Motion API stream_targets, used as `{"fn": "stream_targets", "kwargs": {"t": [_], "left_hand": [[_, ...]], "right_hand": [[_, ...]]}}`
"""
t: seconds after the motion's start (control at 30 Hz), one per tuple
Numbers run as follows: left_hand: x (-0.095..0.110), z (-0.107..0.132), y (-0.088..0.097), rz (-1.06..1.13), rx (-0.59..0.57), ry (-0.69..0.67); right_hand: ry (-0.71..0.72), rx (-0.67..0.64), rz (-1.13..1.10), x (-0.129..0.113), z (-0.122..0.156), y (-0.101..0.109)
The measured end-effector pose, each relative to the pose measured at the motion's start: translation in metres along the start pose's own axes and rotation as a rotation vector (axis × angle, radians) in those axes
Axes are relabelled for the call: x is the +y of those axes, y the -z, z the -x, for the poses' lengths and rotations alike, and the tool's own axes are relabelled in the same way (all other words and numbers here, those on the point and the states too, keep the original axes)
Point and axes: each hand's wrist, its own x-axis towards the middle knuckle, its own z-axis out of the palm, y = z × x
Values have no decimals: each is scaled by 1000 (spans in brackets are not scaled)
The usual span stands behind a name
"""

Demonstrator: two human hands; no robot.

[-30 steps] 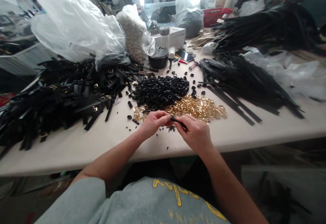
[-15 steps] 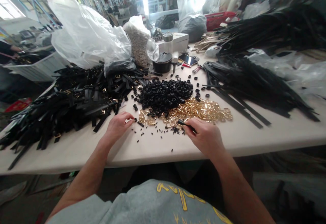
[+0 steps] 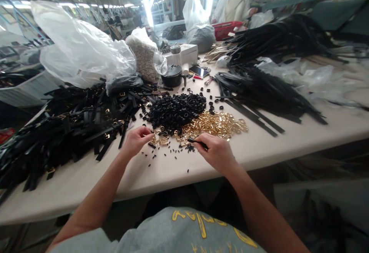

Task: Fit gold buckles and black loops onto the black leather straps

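My right hand (image 3: 215, 153) is closed round a thin black strap end (image 3: 196, 142) that pokes out leftward, just in front of the heap of gold metal buckles (image 3: 216, 124). My left hand (image 3: 135, 141) has its fingertips pinched together at the near left edge of the buckle heap, among small black bits (image 3: 161, 154) scattered on the white table (image 3: 173, 168); whatever it pinches is too small to make out. A mound of black rings (image 3: 175, 109) lies just behind the buckles.
A big pile of black straps with buckles (image 3: 72, 126) fills the left of the table. Bundles of long black straps (image 3: 259, 88) lie to the right. Clear plastic bags (image 3: 83, 49), a black pot (image 3: 173, 77), a phone (image 3: 198, 71) and a white box (image 3: 186, 53) stand behind. A person in white (image 3: 233, 3) is at the far side.
My hands, joined on the strap a second ago, have parted: the left went left to the small pieces by the buckles, while the right kept the strap.
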Motion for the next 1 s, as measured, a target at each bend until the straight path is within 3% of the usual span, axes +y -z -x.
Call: {"fn": "stream_targets", "kwargs": {"t": [0.17,0.27,0.43,0.57,1.0], "left_hand": [[41,-16,-51,655,-107,165],[57,-18,-80,820,-176,200],[62,-9,-112,946,-261,327],[62,-2,-124,949,-312,341],[58,4,-128,942,-285,430]], "right_hand": [[-4,-1,-47,0,0,3],[-11,4,-37,2,2,4],[-3,15,22,4,3,5],[-11,13,104,3,3,4],[-68,73,242,6,2,4]]}}
